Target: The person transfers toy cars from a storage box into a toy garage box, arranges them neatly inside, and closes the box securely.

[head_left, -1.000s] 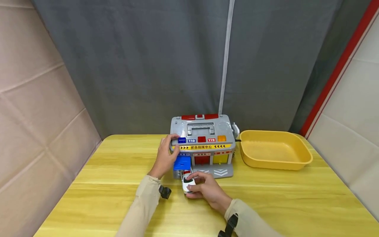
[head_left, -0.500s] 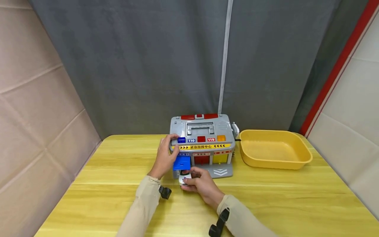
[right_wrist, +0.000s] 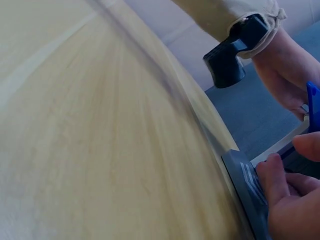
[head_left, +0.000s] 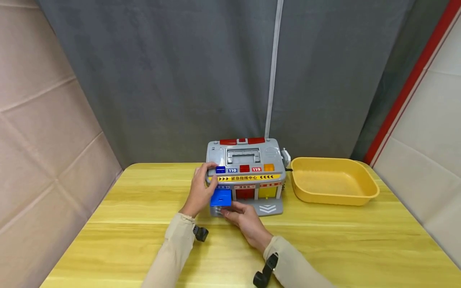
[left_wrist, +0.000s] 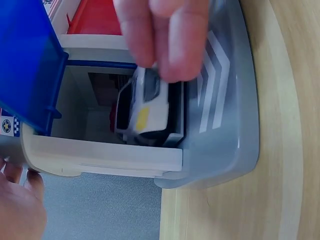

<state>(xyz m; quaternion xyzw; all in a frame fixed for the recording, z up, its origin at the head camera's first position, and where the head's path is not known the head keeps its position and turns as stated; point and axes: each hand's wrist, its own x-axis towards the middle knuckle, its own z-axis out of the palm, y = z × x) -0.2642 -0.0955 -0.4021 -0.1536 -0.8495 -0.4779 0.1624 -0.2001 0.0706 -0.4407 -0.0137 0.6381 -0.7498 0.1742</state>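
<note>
A grey toy rescue station stands on the table, its blue door swung up over the left bay. My left hand grips the station's left front corner, thumb on the front and fingers on top. In the left wrist view, a white toy police car with a yellow patch sits mostly inside that bay. The bunched fingertips of my right hand hold the car's near end at the bay mouth. From the head view the car is hidden behind the door and right hand.
To the right of the station is a yellow plastic tray. The station's red door and yellow door are down. A grey ramp juts out in front, and a grey curtain hangs behind the table.
My right hand has moved forward and slightly left, sliding the toy police car from in front of the ramp into the left bay. My left hand stays on the station's corner.
</note>
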